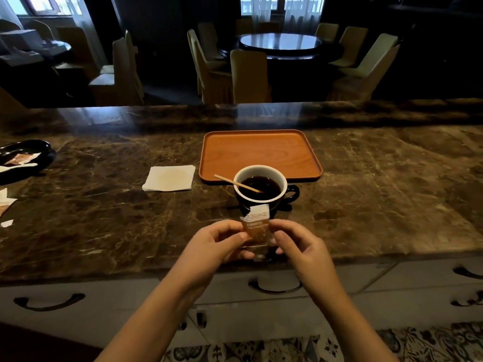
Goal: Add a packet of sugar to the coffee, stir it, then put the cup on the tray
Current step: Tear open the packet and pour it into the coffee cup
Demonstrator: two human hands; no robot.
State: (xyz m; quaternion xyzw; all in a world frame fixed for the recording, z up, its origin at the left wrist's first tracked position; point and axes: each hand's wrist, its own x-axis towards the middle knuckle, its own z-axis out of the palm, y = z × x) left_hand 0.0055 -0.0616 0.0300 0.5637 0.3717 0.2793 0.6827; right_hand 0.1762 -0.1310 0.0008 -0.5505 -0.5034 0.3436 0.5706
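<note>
A brown and white sugar packet [257, 226] is held upright just in front of the cup, its top partly torn. My left hand [222, 241] pinches its left side and my right hand [298, 244] pinches its right side. The dark cup [260, 188] with a white inside holds black coffee and stands on the marble counter. A thin wooden stirrer [236, 183] leans in the cup, its end sticking out to the left. The orange-brown wooden tray [258, 152] lies directly behind the cup and has nothing on it.
A folded white napkin [170, 178] lies left of the cup. A black dish [22, 159] with more packets sits at the far left, with torn paper scraps [6, 202] near it. The counter's front edge runs under my wrists, with drawers below.
</note>
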